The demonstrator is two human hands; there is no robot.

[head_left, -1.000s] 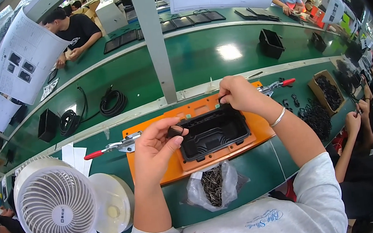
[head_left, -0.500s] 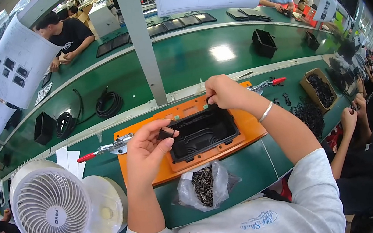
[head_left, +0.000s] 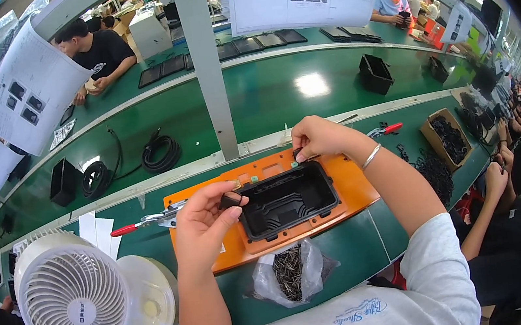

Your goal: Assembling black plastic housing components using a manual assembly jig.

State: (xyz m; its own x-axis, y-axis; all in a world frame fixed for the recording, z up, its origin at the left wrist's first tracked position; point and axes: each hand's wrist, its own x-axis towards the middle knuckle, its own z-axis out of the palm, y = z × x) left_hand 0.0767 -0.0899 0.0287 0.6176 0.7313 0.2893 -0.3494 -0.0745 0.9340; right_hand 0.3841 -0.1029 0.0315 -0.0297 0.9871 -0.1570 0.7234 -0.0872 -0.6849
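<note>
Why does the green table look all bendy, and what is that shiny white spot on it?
Head view: the fisheye lens bows straight edges near the rim, so the green table curves; the white patch is glare from an overhead lamp on the far green surface; corners go black; the left hand, right hand and black tray look sharp.

A white fan [head_left: 73, 299] stands near left on the green desk [head_left: 264, 93], a clear bag of dark screws [head_left: 290, 275] lies at the near edge, coiled black cables [head_left: 160, 152] rest far left, and a cardboard box [head_left: 445, 138] of black parts sits right.
</note>
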